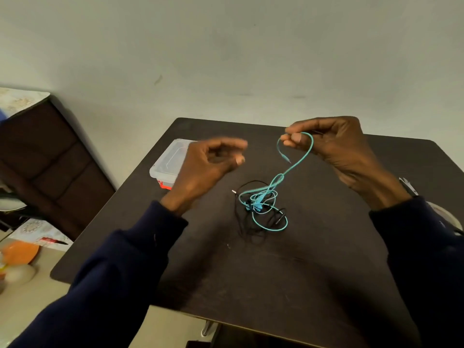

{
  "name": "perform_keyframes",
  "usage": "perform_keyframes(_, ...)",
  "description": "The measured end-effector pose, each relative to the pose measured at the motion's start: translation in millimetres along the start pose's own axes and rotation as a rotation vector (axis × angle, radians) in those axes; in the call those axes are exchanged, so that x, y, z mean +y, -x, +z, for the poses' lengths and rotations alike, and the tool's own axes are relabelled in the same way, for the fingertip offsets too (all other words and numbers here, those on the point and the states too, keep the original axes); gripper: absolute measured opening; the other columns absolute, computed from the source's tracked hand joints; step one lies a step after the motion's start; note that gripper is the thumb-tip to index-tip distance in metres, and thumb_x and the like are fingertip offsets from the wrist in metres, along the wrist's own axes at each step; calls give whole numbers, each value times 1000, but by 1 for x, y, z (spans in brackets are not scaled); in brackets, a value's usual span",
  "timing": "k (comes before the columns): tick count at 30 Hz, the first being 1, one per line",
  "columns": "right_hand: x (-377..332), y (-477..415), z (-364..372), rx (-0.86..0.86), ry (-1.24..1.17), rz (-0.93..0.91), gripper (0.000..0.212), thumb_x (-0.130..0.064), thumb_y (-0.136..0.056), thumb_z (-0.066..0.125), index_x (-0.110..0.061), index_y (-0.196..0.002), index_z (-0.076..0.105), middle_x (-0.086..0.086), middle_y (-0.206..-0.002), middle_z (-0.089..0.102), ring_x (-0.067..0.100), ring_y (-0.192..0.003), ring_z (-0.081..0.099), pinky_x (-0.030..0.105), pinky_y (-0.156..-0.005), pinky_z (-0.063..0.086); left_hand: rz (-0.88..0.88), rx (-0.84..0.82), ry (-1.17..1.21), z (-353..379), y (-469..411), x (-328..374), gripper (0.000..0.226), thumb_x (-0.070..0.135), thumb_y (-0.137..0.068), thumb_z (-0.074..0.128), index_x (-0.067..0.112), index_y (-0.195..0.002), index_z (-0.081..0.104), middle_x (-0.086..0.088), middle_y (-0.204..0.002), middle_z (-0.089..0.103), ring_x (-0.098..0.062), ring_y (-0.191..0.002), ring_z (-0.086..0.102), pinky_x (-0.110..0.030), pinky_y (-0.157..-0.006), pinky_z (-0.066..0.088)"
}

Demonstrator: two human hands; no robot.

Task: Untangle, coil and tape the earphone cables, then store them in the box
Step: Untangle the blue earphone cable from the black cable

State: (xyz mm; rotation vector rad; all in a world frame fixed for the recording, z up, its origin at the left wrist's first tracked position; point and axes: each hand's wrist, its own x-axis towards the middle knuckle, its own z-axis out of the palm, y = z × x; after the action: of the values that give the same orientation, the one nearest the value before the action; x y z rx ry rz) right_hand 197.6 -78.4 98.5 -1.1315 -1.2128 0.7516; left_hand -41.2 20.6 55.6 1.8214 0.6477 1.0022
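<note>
The right hand (336, 149) pinches the blue cable (259, 203). The left hand (208, 167) has loose, curled fingers and holds nothing

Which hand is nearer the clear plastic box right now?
Left. The left hand hovers right beside the box, covering its right edge in this view; the right hand is farther right, pinching the teal cable.

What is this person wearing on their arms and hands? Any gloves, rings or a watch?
Both arms are covered down to the wrists by long, dark navy fabric sleeves, the left sleeve and the right sleeve, plain with no visible markings. The left hand and right hand are bare: no gloves, and no rings or watch show.
</note>
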Motion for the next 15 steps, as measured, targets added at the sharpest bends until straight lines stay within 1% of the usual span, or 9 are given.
perform_keyframes(1,-2,-2,3,-33,-54,-5,25,3,-83,72,11,-106,69,27,-102,73,37,-99,73,39,-92,59,33,-6,-65,-4,-9,4,39,10,-89,76,15,-127,68,5,-126,71,-8,-116,66,-23,-93,54)
perform_keyframes(3,-5,-5,9,-108,-144,2,23,5,-86,67,10,-109,68,26,-105,73,37,-105,72,37,-93,58,67,-140,-126,-8,-27,16,53,19,-93,72,18,-143,55,8,-143,59,-2,-131,53,-24,-106,47)
perform_keyframes(4,-7,-7,12,-144,-171,4,24,6,-87,65,10,-111,67,26,-107,73,37,-107,71,36,-94,58,58,-210,-121,-7,-34,22,56,22,-95,69,16,-147,49,7,-146,56,-3,-134,51,-27,-109,44)
perform_keyframes(5,-7,-8,17,-177,-191,3,25,6,-88,64,10,-112,66,27,-109,72,38,-108,70,38,-94,57,33,-258,-107,-6,-38,26,56,21,-97,67,12,-148,47,3,-143,59,-4,-132,54,-28,-109,45)
perform_keyframes(6,-7,-10,20,-200,-210,4,26,7,-88,63,11,-114,65,29,-110,71,40,-109,70,40,-95,57,5,-281,-98,-5,-41,30,51,18,-98,64,8,-146,49,-2,-136,65,-7,-124,61,-28,-104,49)
perform_keyframes(8,-6,-12,25,-196,-247,28,29,6,-88,62,15,-116,62,32,-112,69,43,-108,69,43,-93,58,-20,-287,-107,-3,-44,36,34,16,-100,62,3,-131,63,-10,-110,75,-14,-99,73,-27,-88,56)
perform_keyframes(10,-3,-14,27,-136,-263,72,31,3,-86,64,13,-115,61,27,-111,70,39,-103,72,41,-85,61,-34,-281,-110,-7,-43,38,22,17,-100,63,2,-113,73,-5,-83,75,-15,-78,73,-22,-71,55)
perform_keyframes(12,3,-13,28,-122,-265,132,33,-2,-87,63,8,-118,60,22,-111,70,35,-94,75,38,-76,62,-71,-258,-86,-10,-40,39,18,14,-99,63,1,-101,75,-3,-73,69,-14,-68,69,-19,-64,53)
perform_keyframes(15,16,-9,30,-303,-209,249,36,-19,-102,48,2,-130,56,24,-117,70,36,-85,75,35,-62,61,-175,-151,90,-15,-36,41,17,8,-103,53,3,-96,68,-5,-74,63,-19,-63,67,-26,-65,56)
